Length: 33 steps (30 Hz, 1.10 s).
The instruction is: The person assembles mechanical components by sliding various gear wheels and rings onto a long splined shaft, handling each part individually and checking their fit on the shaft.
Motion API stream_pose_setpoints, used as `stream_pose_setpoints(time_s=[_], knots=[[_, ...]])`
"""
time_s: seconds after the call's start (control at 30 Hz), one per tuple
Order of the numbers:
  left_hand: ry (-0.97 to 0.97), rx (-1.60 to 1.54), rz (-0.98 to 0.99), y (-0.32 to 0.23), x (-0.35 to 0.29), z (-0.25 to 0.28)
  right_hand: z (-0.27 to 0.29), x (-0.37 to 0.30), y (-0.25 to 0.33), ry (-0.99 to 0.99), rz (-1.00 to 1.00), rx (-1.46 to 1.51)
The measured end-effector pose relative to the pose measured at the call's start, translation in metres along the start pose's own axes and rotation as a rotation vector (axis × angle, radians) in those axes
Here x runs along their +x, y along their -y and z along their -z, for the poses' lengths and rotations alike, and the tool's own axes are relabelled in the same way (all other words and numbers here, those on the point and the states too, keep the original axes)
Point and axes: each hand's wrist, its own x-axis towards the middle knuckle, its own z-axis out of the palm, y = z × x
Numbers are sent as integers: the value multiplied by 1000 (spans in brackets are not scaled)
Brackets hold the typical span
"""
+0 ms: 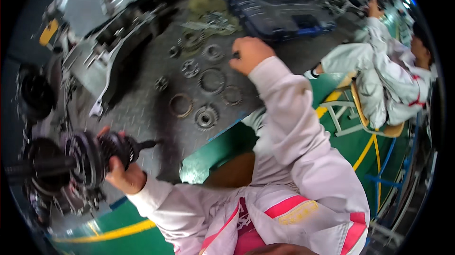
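Both curled, my left hand (125,177) holds a gear shaft (87,158) by the table's (189,141) near edge, my right hand (253,55) a dark thing (236,55). The shaft looks heavy, rigid: cradle its middle

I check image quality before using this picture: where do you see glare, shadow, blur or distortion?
All in the head view: white glare on the green floor; dark shadow beside the silver housing; soft blur on the geared shaft in the left hand; fisheye distortion near the rim, where the yellow floor line bends.
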Motion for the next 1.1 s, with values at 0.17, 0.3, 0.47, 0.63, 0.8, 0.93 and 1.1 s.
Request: stream_pose_setpoints(time_s=[0.17, 0.3, 0.47, 0.63, 0.8, 0.93, 1.1], knots=[[55, -16, -4, 1, 1, -6, 12, -5, 4, 122, -86, -63], [42, -7, 2, -3, 0, -9, 10, -5, 10, 216, -107, -137], [18, 11, -1, -1, 1, -9, 14, -9, 10, 252, -129, -105], [22, 39, -4, 0, 3, -7, 15, -10, 9, 248, -135, -115], [17, 42, -8, -2, 0, -9, 15, -9, 12, 281, -122, -131], [34, 64, -1, -2, 1, -10, 13, -11, 12, 278, -89, -153], [16, 60, -8, -4, 1, -16, 14, -10, 11, 249, -102, -116]])
